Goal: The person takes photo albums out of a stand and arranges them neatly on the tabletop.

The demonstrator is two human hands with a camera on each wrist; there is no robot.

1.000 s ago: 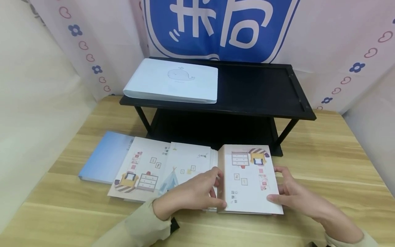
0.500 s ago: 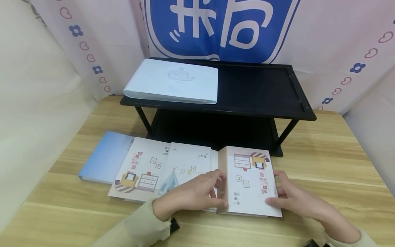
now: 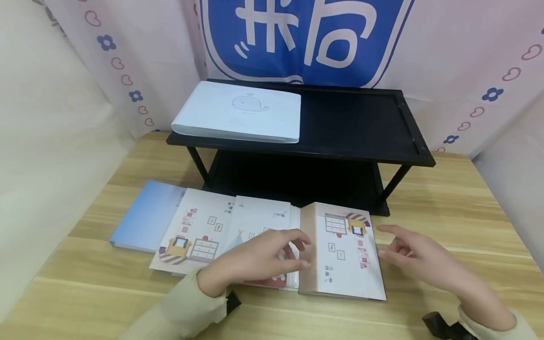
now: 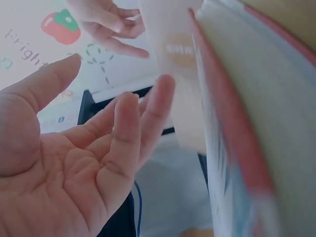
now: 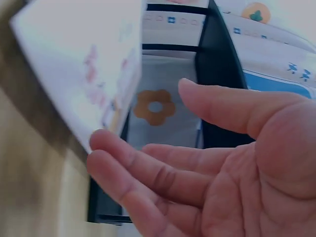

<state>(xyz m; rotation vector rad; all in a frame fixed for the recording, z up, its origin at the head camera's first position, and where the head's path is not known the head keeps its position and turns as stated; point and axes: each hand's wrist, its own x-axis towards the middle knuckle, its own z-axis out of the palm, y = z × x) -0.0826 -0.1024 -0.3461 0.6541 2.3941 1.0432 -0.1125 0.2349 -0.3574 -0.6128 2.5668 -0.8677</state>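
Note:
A white illustrated book [image 3: 349, 252] lies spread on the table, its beige spine [image 3: 309, 264] between the page block and the right-hand cover. That cover bears a drawn armchair and a chest of drawers. My left hand [image 3: 267, 255] hovers over the pages by the spine, fingers loosely bent and holding nothing. Off the cover's right edge is my right hand [image 3: 418, 255], fingers relaxed, nothing in it. The left wrist view shows the page block [image 4: 247, 118] beside the left hand. In the right wrist view the cover [image 5: 84, 64] stands near the right fingertips.
Behind the book stands a black two-tier rack [image 3: 348, 123], with a pale whale-print album [image 3: 238, 113] on its top. Left of the pages lie another white illustrated cover [image 3: 191, 231] and a blue book [image 3: 146, 215]. A printed cloth [image 3: 446, 47] hangs behind.
Both hands have let go of the book: the left has lifted slightly and the right has drawn away to the right. The right-hand cover has swung farther out, showing more of the spine.

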